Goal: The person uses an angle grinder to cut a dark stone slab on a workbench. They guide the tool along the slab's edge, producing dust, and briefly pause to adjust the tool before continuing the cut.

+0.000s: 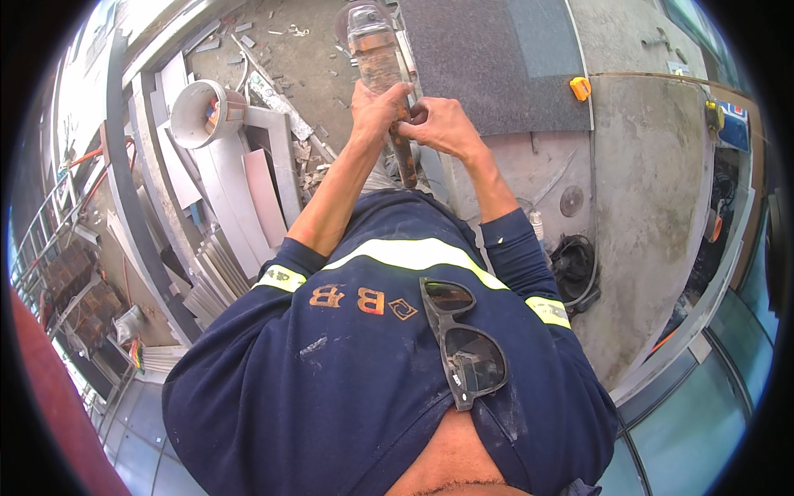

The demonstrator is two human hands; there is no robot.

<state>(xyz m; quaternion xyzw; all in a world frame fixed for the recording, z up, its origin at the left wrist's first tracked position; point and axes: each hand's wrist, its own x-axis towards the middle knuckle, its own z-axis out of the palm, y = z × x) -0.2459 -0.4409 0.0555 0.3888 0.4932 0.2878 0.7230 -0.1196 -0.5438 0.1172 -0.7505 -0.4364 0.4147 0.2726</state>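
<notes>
An angle grinder with a worn, orange-stained body lies in front of me, its metal head pointing away and its tail toward my waist. Part of a round disc shows beside the head. My left hand is wrapped round the middle of the body. From the other side, my right hand has its thumb and fingers closed against the rear part of the grinder; the fingertips are partly hidden. Just right of the tool is a dark grey panel.
A yellow tape measure sits at the panel's right edge. Nearer lie a loose round disc and a black bundle with a cord. At left, a white bucket stands among long strips and scattered offcuts. A concrete ledge runs along the right.
</notes>
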